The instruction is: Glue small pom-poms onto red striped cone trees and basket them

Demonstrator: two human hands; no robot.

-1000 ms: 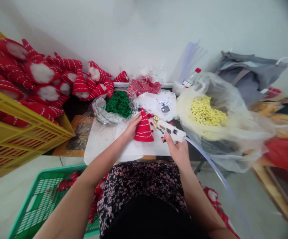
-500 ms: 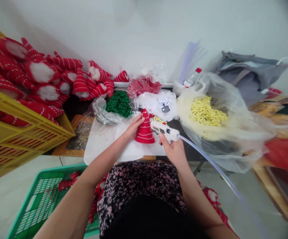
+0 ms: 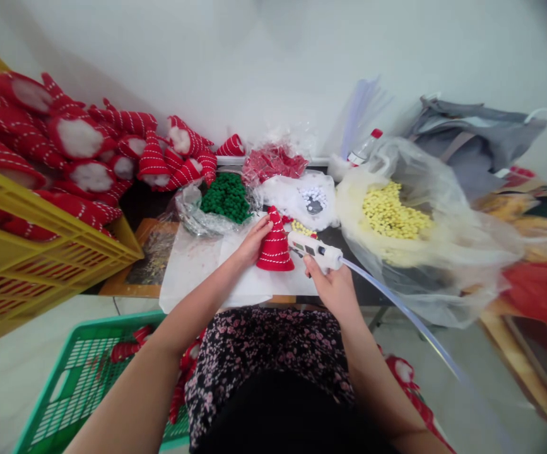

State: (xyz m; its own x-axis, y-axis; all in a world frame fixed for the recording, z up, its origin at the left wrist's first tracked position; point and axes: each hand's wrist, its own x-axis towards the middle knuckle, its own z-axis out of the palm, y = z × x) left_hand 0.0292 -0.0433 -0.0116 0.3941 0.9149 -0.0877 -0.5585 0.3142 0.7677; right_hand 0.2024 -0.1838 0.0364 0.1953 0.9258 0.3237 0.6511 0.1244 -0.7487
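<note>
A red cone hat with white stitched rings (image 3: 276,244) stands upright over the white sheet (image 3: 197,268). My left hand (image 3: 254,242) grips the hat from its left side, fingers near the upper part. In my right hand (image 3: 332,282) is a white glue gun (image 3: 318,250), its nozzle end close to the hat's right side. A long clear glue stick (image 3: 399,305) trails from the back of the gun. Behind the hat lie small yellow pompoms (image 3: 303,229), a bag of green pompoms (image 3: 226,198) and a bag of white pompoms (image 3: 313,200).
Stuffed red cones (image 3: 80,137) pile up at the left, beside a yellow crate (image 3: 41,252). A green basket (image 3: 60,384) is below. On the right are a bag of yellow pompoms (image 3: 396,211), a bottle (image 3: 365,148) and a grey bag (image 3: 481,135).
The glue gun has shifted very slightly right, away from the hat. The hat remains in my left hand, nearly unmoved.
</note>
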